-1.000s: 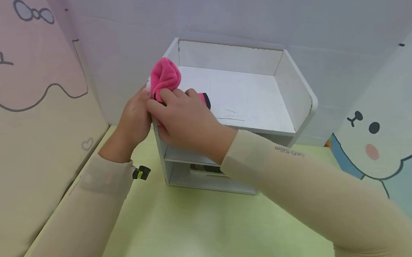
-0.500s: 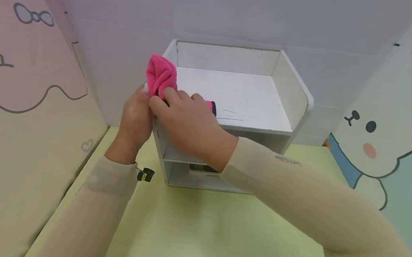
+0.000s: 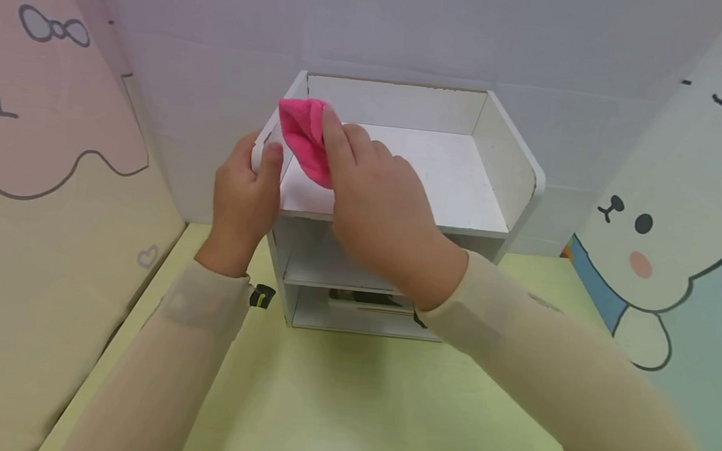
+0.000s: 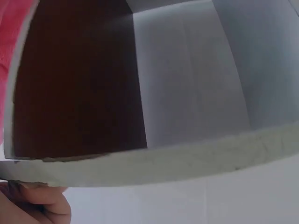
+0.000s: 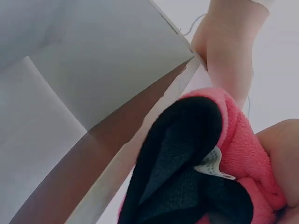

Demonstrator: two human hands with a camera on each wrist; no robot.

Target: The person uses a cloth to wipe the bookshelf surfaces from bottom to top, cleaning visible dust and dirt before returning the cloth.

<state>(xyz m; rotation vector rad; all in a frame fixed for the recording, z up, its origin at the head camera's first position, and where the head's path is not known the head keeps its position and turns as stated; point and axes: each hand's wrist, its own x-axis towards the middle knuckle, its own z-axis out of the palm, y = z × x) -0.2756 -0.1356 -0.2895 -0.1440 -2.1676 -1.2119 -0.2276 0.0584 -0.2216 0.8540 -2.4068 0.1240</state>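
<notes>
A white wooden shelf unit [image 3: 431, 157] stands on the pale green surface. Its left side panel is gripped near the front corner by my left hand [image 3: 241, 207], thumb on top and fingers on the outer face; the left wrist view shows curled fingers [image 4: 49, 205] beside the panel edge. In my right hand [image 3: 384, 203] is a bunched pink cloth [image 3: 304, 138], held over the top shelf just inside that panel. The right wrist view shows the cloth's dark lining [image 5: 182, 140] and a small white label [image 5: 212, 165].
A flat dark-and-light item [image 3: 371, 300] lies in the lowest compartment. The right side panel [image 3: 507, 152] and back panel rise around the top shelf. Cartoon-printed padded walls [image 3: 648, 252] flank both sides, and a plain wall [image 3: 406, 26] stands behind.
My right hand has carried the cloth rightward, off the left panel's front edge to inside the top shelf. My left hand stays at the panel, its thumb now uncovered.
</notes>
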